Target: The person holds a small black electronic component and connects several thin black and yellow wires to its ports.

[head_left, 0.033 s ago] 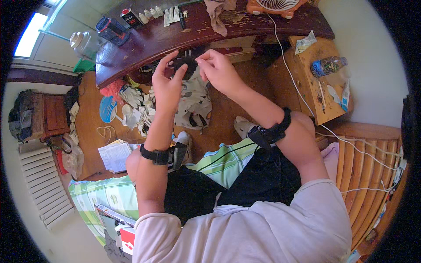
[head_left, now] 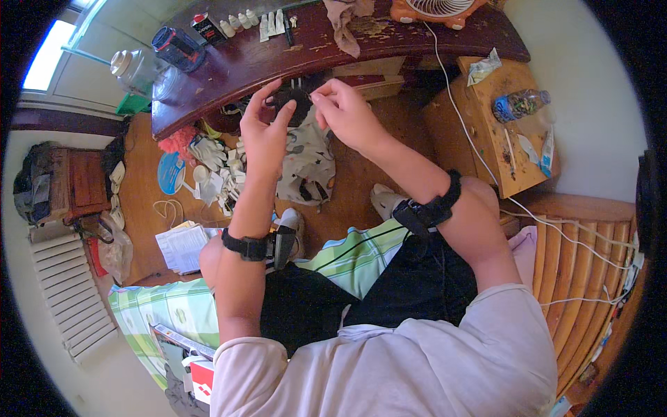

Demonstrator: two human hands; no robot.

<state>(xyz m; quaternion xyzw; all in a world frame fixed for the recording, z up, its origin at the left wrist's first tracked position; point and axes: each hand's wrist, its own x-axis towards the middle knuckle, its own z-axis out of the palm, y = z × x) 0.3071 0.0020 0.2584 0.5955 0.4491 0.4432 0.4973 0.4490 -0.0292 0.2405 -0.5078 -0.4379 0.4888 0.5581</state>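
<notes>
Left hand: raised near the desk's front edge; left hand [head_left: 264, 132] has thumb and forefinger curved apart in a C beside a dark thing; grip on it, cannot tell.
Right hand: right hand [head_left: 345, 117], thumb and forefinger tips brought together, other fingers curled in; whether anything thin is pinched there, cannot tell.
Dark thing: dark thing [head_left: 301, 98] sits between the two hands in view, pale prongs at its top; kind unclear, partly hidden by left fingers.
Forearms: black strap [head_left: 243, 247] on left, black strap [head_left: 440, 203] on right.
Desk: dark red desk [head_left: 396, 47], worn; holds dark jar [head_left: 178, 50], small white bottles [head_left: 236, 23], cloth [head_left: 345, 26], orange fan [head_left: 403, 12].
Right side: wooden cabinet [head_left: 497, 154] with plastic bottle [head_left: 517, 105] lying on top.
Floor: patterned fabric [head_left: 309, 163] below hands; papers [head_left: 180, 249] left.
Seat: green-checked sheet [head_left: 356, 267] under person.
</notes>
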